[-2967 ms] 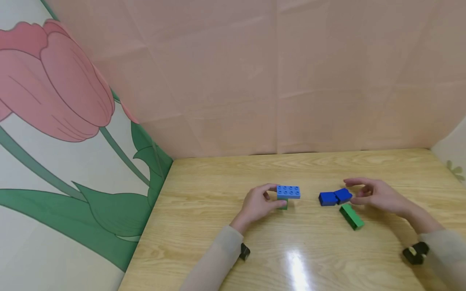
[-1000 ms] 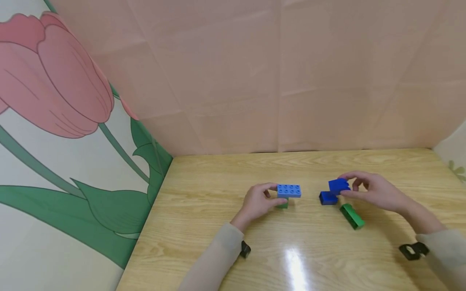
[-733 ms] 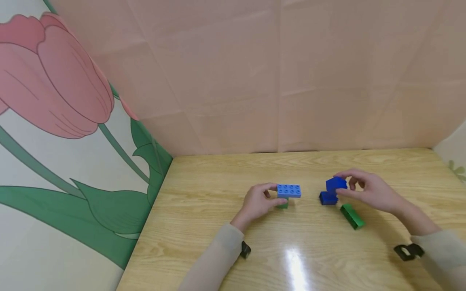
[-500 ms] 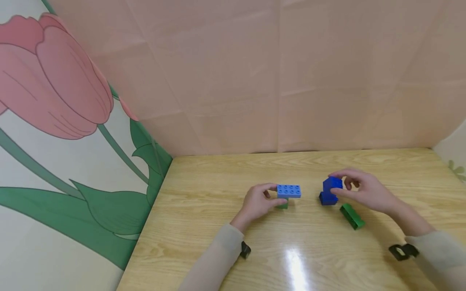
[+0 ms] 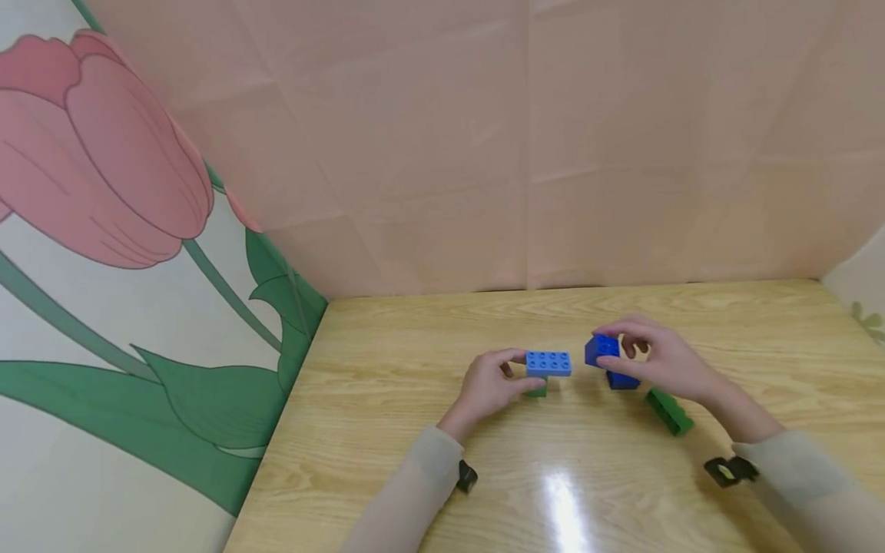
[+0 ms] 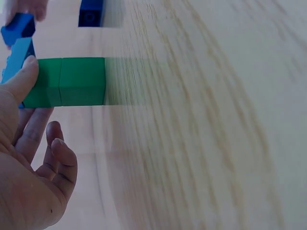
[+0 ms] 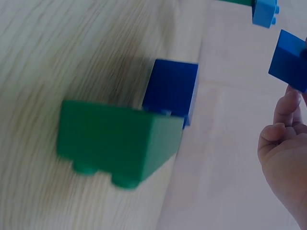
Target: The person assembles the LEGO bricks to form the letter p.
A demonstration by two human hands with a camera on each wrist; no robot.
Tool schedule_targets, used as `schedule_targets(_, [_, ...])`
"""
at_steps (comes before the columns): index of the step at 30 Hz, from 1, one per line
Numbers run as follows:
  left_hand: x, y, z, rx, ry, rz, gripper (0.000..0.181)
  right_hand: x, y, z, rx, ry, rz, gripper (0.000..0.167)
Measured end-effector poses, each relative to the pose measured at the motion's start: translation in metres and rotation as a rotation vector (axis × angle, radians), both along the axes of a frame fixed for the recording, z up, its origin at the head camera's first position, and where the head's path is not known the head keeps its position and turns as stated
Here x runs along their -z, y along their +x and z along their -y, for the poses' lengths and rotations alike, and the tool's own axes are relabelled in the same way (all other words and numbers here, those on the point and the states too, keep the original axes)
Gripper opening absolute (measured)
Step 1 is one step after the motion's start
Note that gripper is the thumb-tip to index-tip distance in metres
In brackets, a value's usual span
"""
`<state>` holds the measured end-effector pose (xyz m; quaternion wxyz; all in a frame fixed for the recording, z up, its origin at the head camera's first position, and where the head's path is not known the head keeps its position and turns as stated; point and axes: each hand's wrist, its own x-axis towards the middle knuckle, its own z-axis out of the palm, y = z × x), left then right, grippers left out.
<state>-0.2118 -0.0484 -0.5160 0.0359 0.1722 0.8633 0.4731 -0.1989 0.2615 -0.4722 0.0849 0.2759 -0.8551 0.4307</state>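
Observation:
My left hand (image 5: 487, 382) pinches a light blue eight-stud building brick (image 5: 548, 363) between thumb and fingers. Under that brick are two stacked green bricks (image 6: 81, 82), upright on the table. To the right, my right hand (image 5: 660, 359) holds a dark blue brick (image 5: 599, 351) in the air, its studs facing up and towards me. The held brick is apart from the light blue one. A second dark blue brick (image 5: 624, 381) lies on the table below the right hand, partly hidden by it. Nearer to me, a loose green brick (image 7: 103, 136) lies on its side.
The wooden table (image 5: 387, 369) runs back to a pinkish cloth-like backdrop (image 5: 429, 153). On the left stands a panel with a tulip print (image 5: 131, 169). A glare spot shows on the tabletop near the front.
My right hand has picked up one dark blue brick from beside the other, turned it studs up and carried it left towards the stack. The left hand has stayed in place.

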Motion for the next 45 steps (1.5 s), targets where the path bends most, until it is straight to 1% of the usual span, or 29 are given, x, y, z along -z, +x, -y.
schedule_targets(2, [0.0,0.0,0.0,0.002,0.0,-0.002,0.039,0.0,-0.002,0.005,-0.009,0.001,-0.01,0.045])
schedule_targets(7, [0.0,0.0,0.001,0.007,0.0,0.001,0.04,0.001,-0.005,0.017,0.0,-0.004,-0.023,0.045])
schedule_targets(16, [0.001,-0.002,0.001,0.021,-0.005,-0.022,0.039,-0.004,-0.009,0.041,-0.001,-0.026,-0.006,0.046])
schedule_targets(23, [0.002,-0.003,0.002,0.03,0.01,-0.035,0.035,-0.009,-0.014,0.057,-0.028,-0.052,-0.004,0.042])
schedule_targets(30, [0.001,-0.002,0.003,0.039,0.003,-0.042,0.037,-0.013,-0.015,0.071,-0.068,-0.065,0.009,0.041])
schedule_targets(34, [0.001,-0.003,0.002,0.042,0.0,-0.044,0.037,-0.011,-0.017,0.076,-0.096,-0.074,0.021,0.043])
schedule_targets(38, [0.001,-0.003,0.003,0.046,0.003,-0.048,0.036,-0.009,-0.018,0.079,-0.11,-0.072,0.043,0.04])
schedule_targets(45, [0.001,-0.003,0.003,0.049,0.0,-0.045,0.038,-0.006,-0.02,0.083,-0.125,-0.09,0.041,0.039])
